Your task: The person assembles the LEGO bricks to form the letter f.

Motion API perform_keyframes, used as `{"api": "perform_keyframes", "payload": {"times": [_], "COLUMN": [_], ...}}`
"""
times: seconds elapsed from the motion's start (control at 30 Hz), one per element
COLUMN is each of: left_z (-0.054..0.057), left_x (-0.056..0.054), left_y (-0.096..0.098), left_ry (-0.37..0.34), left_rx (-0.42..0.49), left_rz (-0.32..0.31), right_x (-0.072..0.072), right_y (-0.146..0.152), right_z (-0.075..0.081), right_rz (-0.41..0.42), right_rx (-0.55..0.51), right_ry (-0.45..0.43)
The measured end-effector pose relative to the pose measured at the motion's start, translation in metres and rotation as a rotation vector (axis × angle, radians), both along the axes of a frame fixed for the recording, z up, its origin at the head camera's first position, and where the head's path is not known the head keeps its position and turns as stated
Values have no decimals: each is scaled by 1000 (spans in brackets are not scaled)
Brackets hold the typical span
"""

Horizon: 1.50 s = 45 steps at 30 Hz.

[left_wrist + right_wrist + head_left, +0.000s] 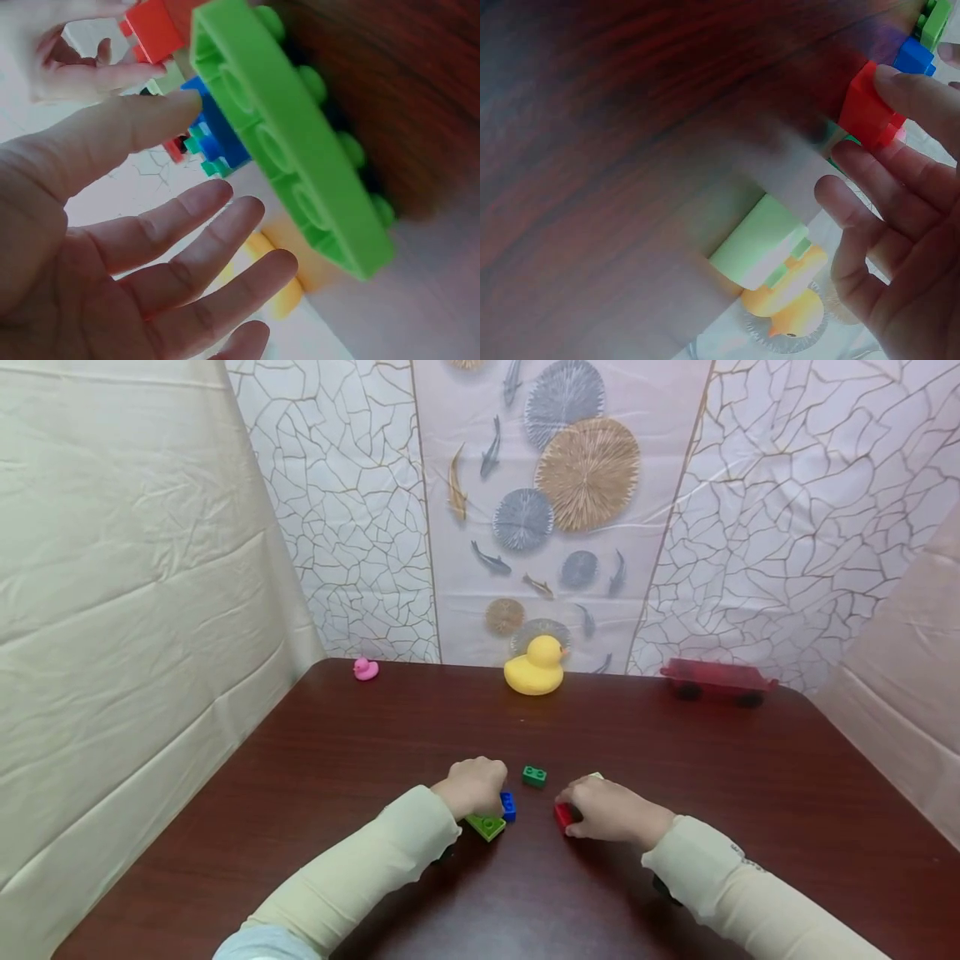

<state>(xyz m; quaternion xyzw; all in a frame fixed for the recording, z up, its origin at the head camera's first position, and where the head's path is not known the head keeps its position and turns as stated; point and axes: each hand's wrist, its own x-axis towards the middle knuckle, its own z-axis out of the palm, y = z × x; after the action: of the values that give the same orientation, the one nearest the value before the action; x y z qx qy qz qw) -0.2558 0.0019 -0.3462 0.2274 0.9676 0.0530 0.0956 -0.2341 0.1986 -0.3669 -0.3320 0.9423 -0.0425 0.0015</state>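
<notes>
On the dark table (360, 743) we find the left hand (474, 785), fingers spread, just beside a lime brick (487, 827) and a blue brick (509, 808), while to the right the right hand (611, 810) pinches a red brick (562, 817), a green brick (535, 776) lying farther off between them.

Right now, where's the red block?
In the head view, the red block is right of centre, held by the right hand, with the blue block to its left, beside the left hand.
</notes>
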Motion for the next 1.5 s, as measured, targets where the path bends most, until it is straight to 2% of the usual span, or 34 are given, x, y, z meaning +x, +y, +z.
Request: {"api": "perform_keyframes", "payload": {"times": [0.17,0.37,0.5,0.63,0.83,1.07,1.33,1.5], "left_z": [-3,-4,-5,-7,-8,-9,-10,-10], "left_x": [-1,-4,-4,-4,-4,-6,-8,-9], "left_y": [0,4,7,12,15,11,9,8], "left_ry": [-17,0,2,-13,-41,-105,-99,-99], "left_rx": [16,30,37,62,103,179,171,184], "left_rz": [0,-4,-21,-37,-54,-60,-76,-82], "right_x": [-1,0,-1,-2,-4,-8,-10,-13], "right_y": [-2,-10,-17,-25,-32,-34,-41,-46], "right_z": [2,11,13,11,6,5,13,17], "right_rz": [-10,-41,-41,-25,-47,-58,-56,-30], "right_rx": [-65,-189,-238,-278,-298,-321,-278,-235], "right_ry": [-64,-168,-166,-123,-65,-92,-125,-91]}}
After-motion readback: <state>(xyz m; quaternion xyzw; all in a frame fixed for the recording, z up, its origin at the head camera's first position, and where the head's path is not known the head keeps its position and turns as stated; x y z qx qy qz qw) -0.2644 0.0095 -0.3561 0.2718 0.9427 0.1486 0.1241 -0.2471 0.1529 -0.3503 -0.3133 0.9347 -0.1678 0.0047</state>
